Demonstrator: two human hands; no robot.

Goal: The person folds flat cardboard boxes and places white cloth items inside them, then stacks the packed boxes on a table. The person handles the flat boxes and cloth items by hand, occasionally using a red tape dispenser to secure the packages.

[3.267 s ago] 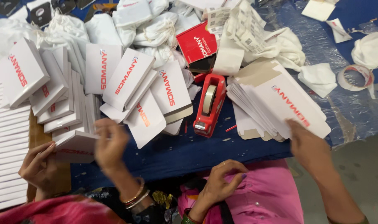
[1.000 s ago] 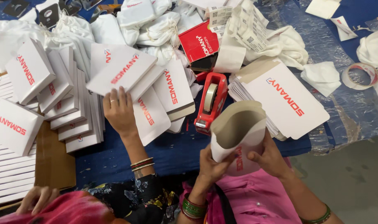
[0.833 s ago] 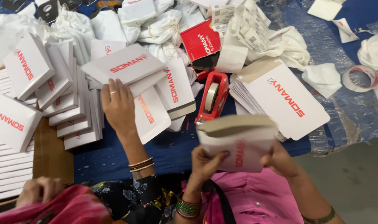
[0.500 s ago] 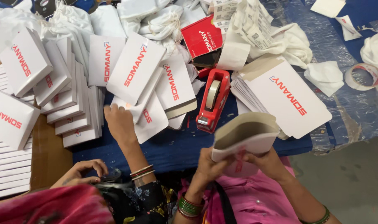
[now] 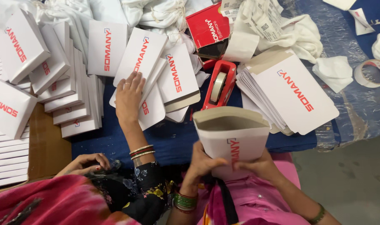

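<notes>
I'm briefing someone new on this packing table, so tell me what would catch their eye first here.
First, the half-opened white carton at bottom centre, mouth gaping upward, held between the left hand and the right hand. Next, the red tape dispenser standing out on the blue table cover just beyond it. A co-worker's hand presses on the scattered white boxes to the left, with a stack of flat cartons on the right.
</notes>
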